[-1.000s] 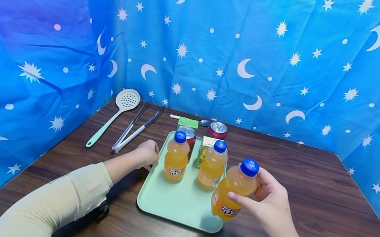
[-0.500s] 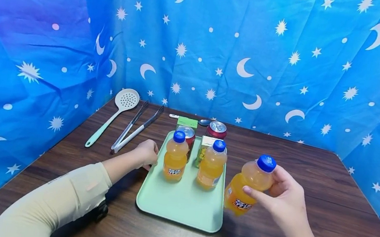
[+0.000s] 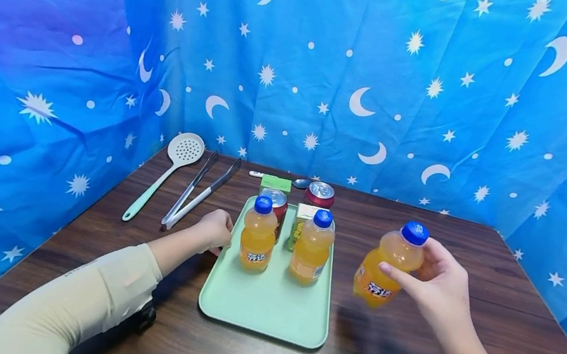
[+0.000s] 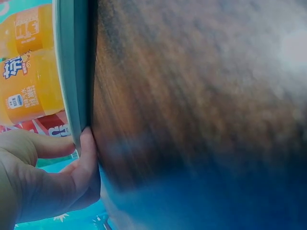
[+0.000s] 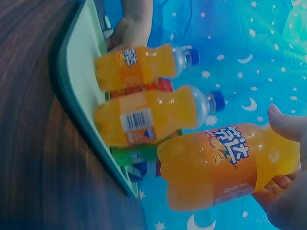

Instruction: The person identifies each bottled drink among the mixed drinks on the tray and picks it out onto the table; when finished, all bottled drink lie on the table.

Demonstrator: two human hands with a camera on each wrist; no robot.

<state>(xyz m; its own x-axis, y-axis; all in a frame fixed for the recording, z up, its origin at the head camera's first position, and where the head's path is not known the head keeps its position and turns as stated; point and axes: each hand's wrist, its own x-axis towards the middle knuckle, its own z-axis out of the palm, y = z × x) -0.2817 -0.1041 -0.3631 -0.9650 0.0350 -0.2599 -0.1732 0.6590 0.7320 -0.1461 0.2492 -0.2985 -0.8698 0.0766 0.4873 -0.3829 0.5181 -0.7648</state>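
Note:
My right hand (image 3: 442,288) grips an orange soda bottle (image 3: 382,272) with a blue cap, thumb in front. The bottle tilts a little and hangs above the table, right of the pale green tray (image 3: 264,310). My left hand (image 3: 215,230) pinches the tray's left rim between thumb and fingers, as the left wrist view shows. Two more orange soda bottles (image 3: 257,239) (image 3: 311,251) stand upright on the tray. Behind them on the tray are a red can (image 3: 277,197) and a green and white carton (image 3: 305,215), both partly hidden.
A mint slotted skimmer (image 3: 184,150) and metal tongs (image 3: 202,193) lie at the table's back left. Behind the tray are a green box (image 3: 276,184), a spoon (image 3: 301,183) and another red can (image 3: 320,192). Blue curtains (image 3: 405,97) with moons and stars hang around the table (image 3: 484,320).
My right hand has carried its orange soda bottle from over the tray's right edge outward to the right. The left hand stays on the rim, and the tray's contents look the same.

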